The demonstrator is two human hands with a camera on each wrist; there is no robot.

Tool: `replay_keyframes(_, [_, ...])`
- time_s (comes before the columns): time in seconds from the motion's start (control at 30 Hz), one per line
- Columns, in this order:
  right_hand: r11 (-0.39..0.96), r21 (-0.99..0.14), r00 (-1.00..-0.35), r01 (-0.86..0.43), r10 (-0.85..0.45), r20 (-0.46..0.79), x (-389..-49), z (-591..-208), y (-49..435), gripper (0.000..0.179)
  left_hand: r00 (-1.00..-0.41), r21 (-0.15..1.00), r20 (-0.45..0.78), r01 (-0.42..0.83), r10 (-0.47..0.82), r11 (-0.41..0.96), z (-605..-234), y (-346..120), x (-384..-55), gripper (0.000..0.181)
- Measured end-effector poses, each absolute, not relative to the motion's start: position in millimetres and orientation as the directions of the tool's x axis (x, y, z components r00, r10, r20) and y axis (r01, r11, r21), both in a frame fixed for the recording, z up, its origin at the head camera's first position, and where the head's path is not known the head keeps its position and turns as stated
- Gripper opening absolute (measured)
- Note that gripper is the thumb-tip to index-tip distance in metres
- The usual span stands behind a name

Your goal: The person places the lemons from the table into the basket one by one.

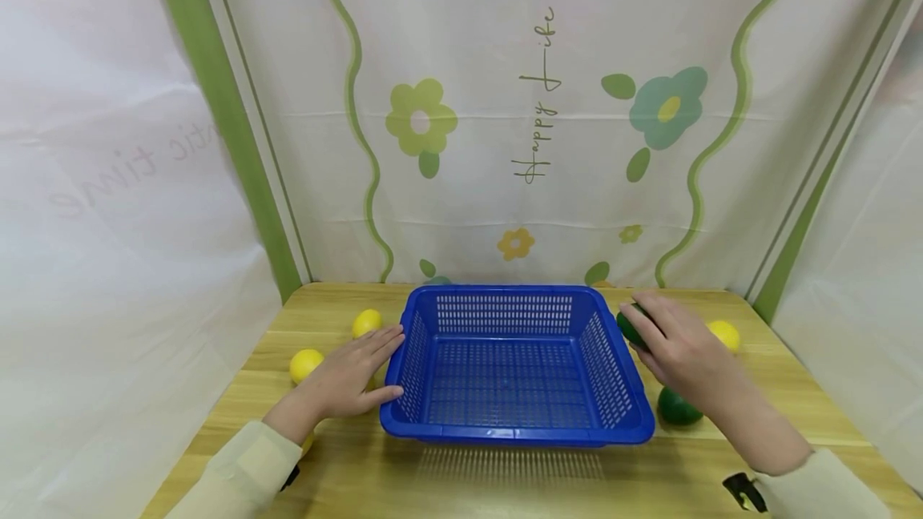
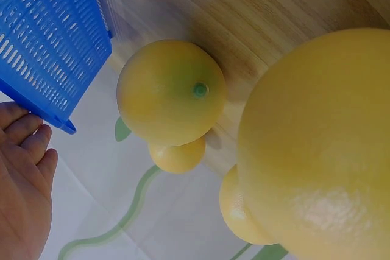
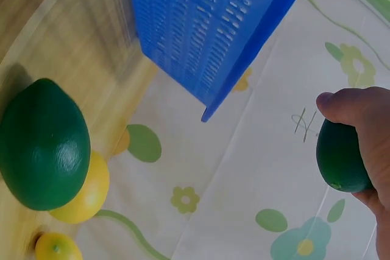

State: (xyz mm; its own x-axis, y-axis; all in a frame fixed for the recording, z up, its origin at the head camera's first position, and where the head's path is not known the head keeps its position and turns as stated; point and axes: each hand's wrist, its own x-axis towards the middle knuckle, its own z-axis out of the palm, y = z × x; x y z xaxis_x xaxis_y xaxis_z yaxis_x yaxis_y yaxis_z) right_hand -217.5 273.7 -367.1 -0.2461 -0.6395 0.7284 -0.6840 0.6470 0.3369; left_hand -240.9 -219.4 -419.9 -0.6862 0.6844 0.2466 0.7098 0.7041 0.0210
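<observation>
A blue plastic basket with slotted walls stands on the table, with nothing inside. My left hand rests on its left rim, fingers straight; the left wrist view has the fingertips right at the rim. Beyond the basket's right rim, my right hand grips a dark green lime. Thumb and fingers wrap round this lime in the right wrist view, held up off the table. Below that hand, a second green lime lies on the table, partly covered by the forearm.
Round yellow fruits lie left of the basket, several showing in the left wrist view around a near one. Another yellow fruit sits at the right, behind my right hand. Printed curtains enclose the wooden table.
</observation>
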Motion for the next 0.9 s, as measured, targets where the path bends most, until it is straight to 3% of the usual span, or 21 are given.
replay_keyframes(0.27, [0.616,0.341,-0.232,-0.71,-0.662,0.712,-218,-374,259,0.051,-0.69,0.024,0.243,0.707,0.682,0.707,-420,-219,-241,0.078])
replay_keyframes(0.53, [0.611,0.302,-0.324,-0.732,-0.702,0.634,-213,-380,247,0.053,-0.694,0.027,0.237,0.704,0.68,0.71,-421,-221,-240,0.078])
replay_keyframes(0.9, [0.573,0.306,-0.305,-0.76,-0.731,0.611,-215,-390,227,0.057,-0.689,0.019,0.241,0.708,0.683,0.706,-421,-220,-242,0.078])
